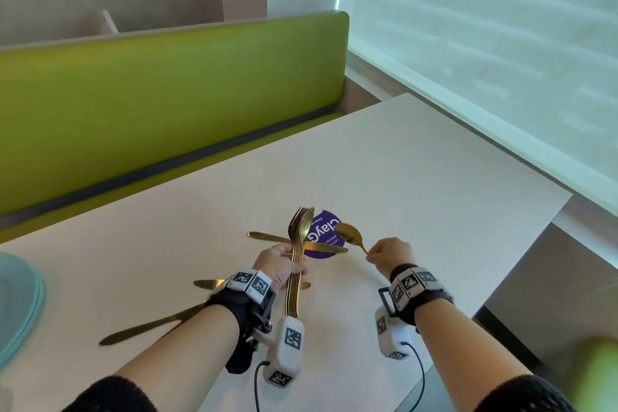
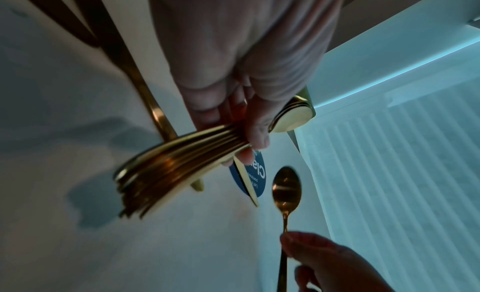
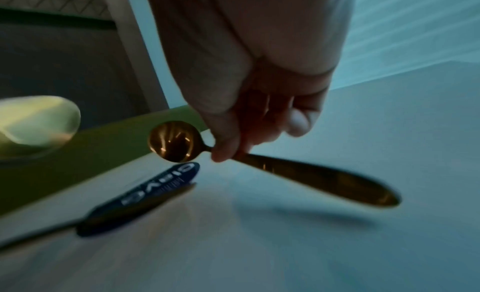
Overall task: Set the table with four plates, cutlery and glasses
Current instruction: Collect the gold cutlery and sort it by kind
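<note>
A bundle of gold forks and spoons (image 1: 295, 266) is gripped in the left hand (image 1: 279, 264), held above the white bench (image 1: 418, 184) with the fork tines pointing away from the person and the handles stacked tight together. A single gold spoon (image 1: 351, 237) is pinched by its handle in the right hand (image 1: 389, 254), bowl raised and tilted towards the bundle, clear of the bench. Gold knives lie flat on the bench: one (image 1: 323, 247) across a round purple sticker, one (image 1: 267, 237) just beyond the left hand, one (image 1: 209, 283) beside the left wrist, and one (image 1: 147, 326) partly under the left forearm. A stack of pale blue plates (image 1: 18, 308) sits at the bench's left edge, cut off by the frame.
</note>
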`<state>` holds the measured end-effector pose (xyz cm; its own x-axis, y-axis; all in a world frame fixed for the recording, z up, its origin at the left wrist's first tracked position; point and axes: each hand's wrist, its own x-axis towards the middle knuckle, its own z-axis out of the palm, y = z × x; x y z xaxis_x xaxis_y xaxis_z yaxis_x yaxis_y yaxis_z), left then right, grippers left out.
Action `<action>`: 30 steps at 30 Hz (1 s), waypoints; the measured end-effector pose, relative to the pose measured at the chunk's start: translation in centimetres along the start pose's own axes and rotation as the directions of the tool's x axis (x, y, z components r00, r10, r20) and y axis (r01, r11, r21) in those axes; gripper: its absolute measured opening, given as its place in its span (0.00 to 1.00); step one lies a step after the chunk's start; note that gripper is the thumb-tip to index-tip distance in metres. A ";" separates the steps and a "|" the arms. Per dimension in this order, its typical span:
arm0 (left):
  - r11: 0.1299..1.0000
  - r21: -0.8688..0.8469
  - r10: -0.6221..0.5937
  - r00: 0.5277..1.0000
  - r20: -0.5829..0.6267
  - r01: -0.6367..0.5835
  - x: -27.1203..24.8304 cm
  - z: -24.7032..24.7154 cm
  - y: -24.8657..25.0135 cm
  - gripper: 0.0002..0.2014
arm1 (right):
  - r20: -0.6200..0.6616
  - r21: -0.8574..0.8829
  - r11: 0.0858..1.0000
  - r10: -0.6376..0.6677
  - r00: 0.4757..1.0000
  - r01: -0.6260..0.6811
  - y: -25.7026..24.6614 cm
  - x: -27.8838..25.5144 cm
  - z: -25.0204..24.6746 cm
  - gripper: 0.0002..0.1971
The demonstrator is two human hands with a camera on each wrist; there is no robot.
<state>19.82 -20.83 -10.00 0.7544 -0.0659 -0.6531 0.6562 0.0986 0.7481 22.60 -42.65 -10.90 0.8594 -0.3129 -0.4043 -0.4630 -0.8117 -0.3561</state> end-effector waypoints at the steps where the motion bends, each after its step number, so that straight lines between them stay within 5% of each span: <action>1: 1.000 -0.003 0.005 1.000 0.001 -0.005 -0.2 0.0 0.0 0.11 | 0.023 0.119 0.992 -0.035 0.999 0.032 -0.5 -0.5 -0.2 0.03; 5: 0.999 -0.016 0.029 1.000 0.008 -0.029 -1.6 -0.4 -0.1 0.11 | 0.246 0.551 0.835 -0.153 0.957 -0.008 -2.9 -4.1 -0.4 0.05; 8: 0.998 -0.048 0.032 0.999 0.030 -0.031 -3.3 -1.2 -0.6 0.11 | 0.337 0.678 0.733 -0.241 0.910 -0.057 -4.2 -7.2 0.7 0.06; 12: 0.997 0.015 0.072 0.996 0.056 -0.073 -6.4 -2.9 -1.8 0.18 | 0.345 0.688 0.725 -0.288 0.893 -0.032 -5.3 -11.8 2.7 0.06; 23: 0.967 0.208 0.122 0.984 0.131 -0.147 -19.0 -11.3 -10.9 0.19 | 0.209 0.681 0.732 -0.211 0.955 0.013 -5.9 -29.5 10.9 0.06; 30: 0.958 0.260 0.089 0.989 0.122 -0.118 -24.5 -15.9 -14.8 0.19 | 0.226 0.525 0.848 -0.219 0.949 0.071 -7.0 -36.8 14.5 0.08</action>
<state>-8.64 -4.86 -6.95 0.8059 -0.1777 -0.5647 0.5435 -0.1562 0.8248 -8.98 -18.29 -5.75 0.8681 -0.0077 -0.4963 -0.4457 -0.4521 -0.7726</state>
